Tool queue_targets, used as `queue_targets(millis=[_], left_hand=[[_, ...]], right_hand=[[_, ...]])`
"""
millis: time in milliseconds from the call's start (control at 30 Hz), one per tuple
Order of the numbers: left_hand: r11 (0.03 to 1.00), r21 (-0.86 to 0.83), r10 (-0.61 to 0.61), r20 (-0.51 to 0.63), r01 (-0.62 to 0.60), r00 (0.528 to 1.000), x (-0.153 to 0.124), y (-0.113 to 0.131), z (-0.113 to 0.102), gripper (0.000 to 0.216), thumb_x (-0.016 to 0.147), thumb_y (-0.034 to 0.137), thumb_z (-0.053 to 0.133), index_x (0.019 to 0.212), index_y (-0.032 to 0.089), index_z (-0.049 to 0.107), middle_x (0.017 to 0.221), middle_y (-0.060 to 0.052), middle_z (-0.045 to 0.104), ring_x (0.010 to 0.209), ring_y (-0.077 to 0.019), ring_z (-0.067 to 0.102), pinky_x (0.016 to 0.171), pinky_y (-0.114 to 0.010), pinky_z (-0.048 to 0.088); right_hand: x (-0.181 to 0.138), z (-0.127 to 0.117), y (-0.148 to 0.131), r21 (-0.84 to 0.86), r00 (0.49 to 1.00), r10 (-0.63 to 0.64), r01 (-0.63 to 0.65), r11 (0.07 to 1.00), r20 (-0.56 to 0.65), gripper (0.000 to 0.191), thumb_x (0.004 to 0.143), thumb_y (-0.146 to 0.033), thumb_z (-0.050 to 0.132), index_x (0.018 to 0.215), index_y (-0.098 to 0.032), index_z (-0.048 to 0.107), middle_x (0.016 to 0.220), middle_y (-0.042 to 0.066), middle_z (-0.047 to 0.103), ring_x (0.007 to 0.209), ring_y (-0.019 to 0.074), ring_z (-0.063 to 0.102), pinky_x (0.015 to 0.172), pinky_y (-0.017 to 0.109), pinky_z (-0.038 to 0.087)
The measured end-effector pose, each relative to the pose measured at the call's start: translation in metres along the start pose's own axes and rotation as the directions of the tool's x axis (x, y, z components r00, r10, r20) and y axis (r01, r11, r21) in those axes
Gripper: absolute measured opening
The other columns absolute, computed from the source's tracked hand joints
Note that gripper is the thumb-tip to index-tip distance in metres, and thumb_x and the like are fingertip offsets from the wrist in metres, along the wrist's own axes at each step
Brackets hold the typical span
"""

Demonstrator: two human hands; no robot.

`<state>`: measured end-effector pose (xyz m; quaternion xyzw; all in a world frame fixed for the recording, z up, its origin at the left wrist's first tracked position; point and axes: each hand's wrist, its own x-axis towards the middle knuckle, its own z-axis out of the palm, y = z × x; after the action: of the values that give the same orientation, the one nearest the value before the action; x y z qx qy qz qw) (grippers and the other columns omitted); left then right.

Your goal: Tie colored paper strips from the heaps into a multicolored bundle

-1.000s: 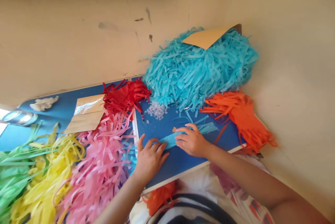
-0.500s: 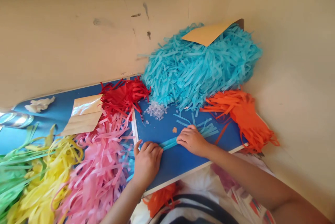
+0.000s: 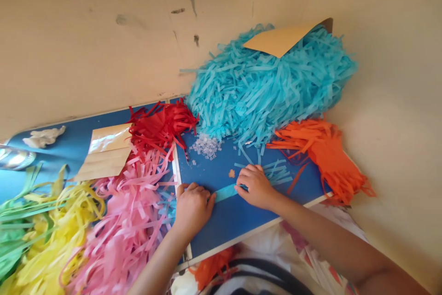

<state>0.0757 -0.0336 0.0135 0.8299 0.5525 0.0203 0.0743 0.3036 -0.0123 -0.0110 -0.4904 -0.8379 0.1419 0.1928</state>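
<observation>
A light-blue strip of fringed tissue paper [image 3: 226,192] lies across the blue tabletop [image 3: 224,230], its cut fringes spread at both ends. My left hand [image 3: 194,205] is on its left part, fingers curled over the paper. On the right part, my right hand [image 3: 253,185] is closed with thumb and fingers together at the paper's edge. The blue fringes [image 3: 278,173] stick out beyond my right hand, and more show left of my left hand. A small tan scrap [image 3: 231,173] lies just above the strip.
A large heap of turquoise fringed paper [image 3: 272,88] with a tan card [image 3: 283,39] on top stands behind. Orange fringe [image 3: 328,157] lies right. Red [image 3: 162,124], pink [image 3: 124,226], yellow [image 3: 58,235] and green [image 3: 15,226] bundles lie left. Clear small bits [image 3: 206,146] are piled mid-table.
The middle of the blue strip now looks flatter and wider between my hands. Both hands have stayed nearly in place, with the right fingers slightly shifted. The view has moved a little.
</observation>
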Motion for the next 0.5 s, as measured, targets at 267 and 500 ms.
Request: queue_targets(millis=[267, 500], left_hand=[[0.995, 0.058, 0.089, -0.106, -0.083, 0.990, 0.002, -0.003, -0.006, 0.012, 0.091, 0.027, 0.058, 0.095, 0.024, 0.069, 0.097, -0.006, 0.071, 0.097, -0.0268, 0.060, 0.093, -0.048, 0.036], [0.925, 0.073, 0.379, -0.121, -0.373, 0.917, -0.002, 0.002, -0.006, 0.019, 0.089, 0.016, 0.056, 0.099, 0.024, 0.069, 0.091, -0.004, 0.072, 0.102, -0.0252, 0.058, 0.106, -0.052, 0.028]], right_hand=[[0.001, -0.008, 0.002, -0.056, 0.997, 0.059, -0.062, 0.997, -0.054, 0.007, 0.084, -0.021, 0.070, 0.081, -0.020, 0.063, 0.086, 0.002, 0.067, 0.086, 0.0200, 0.053, 0.076, 0.035, 0.028], [-0.008, -0.016, 0.001, -0.161, 0.901, -0.433, 0.427, 0.890, -0.007, 0.013, 0.094, -0.022, 0.058, 0.085, -0.022, 0.067, 0.090, 0.001, 0.072, 0.105, 0.0216, 0.055, 0.103, 0.050, 0.020]])
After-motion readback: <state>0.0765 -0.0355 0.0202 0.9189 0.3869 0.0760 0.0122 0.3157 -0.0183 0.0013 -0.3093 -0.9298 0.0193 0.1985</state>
